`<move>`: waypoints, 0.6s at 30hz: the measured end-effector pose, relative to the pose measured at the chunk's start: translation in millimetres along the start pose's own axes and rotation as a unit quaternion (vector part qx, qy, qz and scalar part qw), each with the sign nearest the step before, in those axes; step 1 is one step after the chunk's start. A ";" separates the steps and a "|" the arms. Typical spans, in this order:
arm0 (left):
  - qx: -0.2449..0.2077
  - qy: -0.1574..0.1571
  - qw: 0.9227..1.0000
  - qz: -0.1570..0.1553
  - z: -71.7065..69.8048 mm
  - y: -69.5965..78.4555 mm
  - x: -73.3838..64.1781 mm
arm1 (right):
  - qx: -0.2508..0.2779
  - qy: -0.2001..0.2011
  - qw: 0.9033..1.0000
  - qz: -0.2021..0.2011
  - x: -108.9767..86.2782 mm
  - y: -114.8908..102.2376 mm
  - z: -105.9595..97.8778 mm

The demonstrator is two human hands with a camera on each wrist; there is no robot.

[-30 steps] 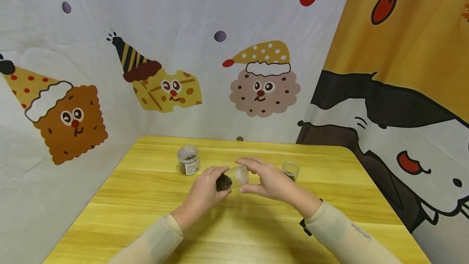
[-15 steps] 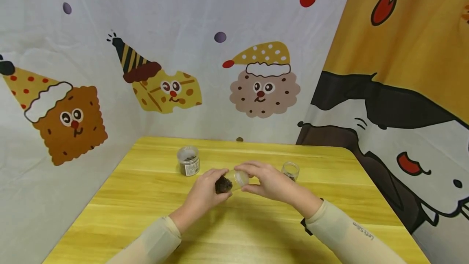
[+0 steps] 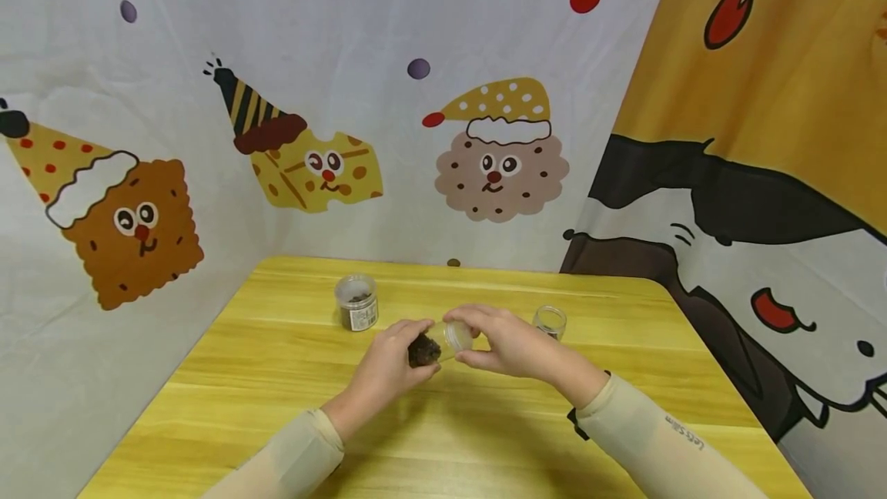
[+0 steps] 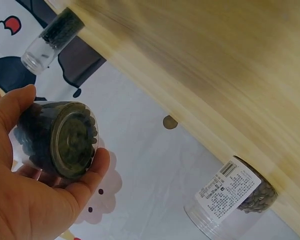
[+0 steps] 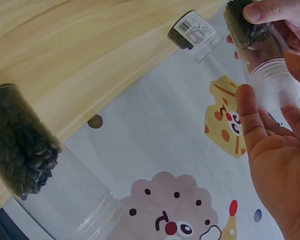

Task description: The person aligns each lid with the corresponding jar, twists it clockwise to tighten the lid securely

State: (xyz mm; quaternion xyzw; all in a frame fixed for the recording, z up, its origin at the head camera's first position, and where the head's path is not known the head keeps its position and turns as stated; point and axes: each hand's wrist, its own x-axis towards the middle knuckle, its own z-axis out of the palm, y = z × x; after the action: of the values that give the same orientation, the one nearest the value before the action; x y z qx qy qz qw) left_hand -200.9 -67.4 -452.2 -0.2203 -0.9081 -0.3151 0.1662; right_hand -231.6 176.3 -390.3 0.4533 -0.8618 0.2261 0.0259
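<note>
Above the middle of the table, a clear plastic jar (image 3: 445, 340) partly filled with dark seeds is tilted on its side. My left hand (image 3: 392, 356) grips its filled base, and in the left wrist view the jar's bottom (image 4: 72, 140) faces the camera. At the opposite end, the fingers and thumb of my right hand (image 3: 504, 340) hold the pale, ridged cap end (image 5: 272, 82). Whether that cap is loose or tight cannot be told. Part of the jar's wall is hidden behind the fingers.
A jar with a white label (image 3: 357, 303), holding dark seeds, stands back left on the yellow wooden table (image 3: 277, 360). Another clear jar (image 3: 550, 322) with dark contents stands behind my right hand. A printed cloth (image 3: 388, 14) hangs behind the table.
One second ago my right fingers were spread around the jar's cap end; they have since closed onto it. My left hand keeps its grip, and the other jars stay in place.
</note>
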 end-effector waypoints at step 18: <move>0.013 0.005 1.000 0.007 1.0 0.8 -0.8 | 0.008 -0.018 0.999 0.038 1.7 -2.0 -2.3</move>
State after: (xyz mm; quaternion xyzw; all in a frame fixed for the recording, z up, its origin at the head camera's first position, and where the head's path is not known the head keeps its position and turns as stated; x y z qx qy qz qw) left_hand -200.0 -66.5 -452.9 -0.2229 -0.9097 -0.3031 0.1756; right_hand -231.4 174.9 -387.1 0.4242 -0.8771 0.2252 -0.0018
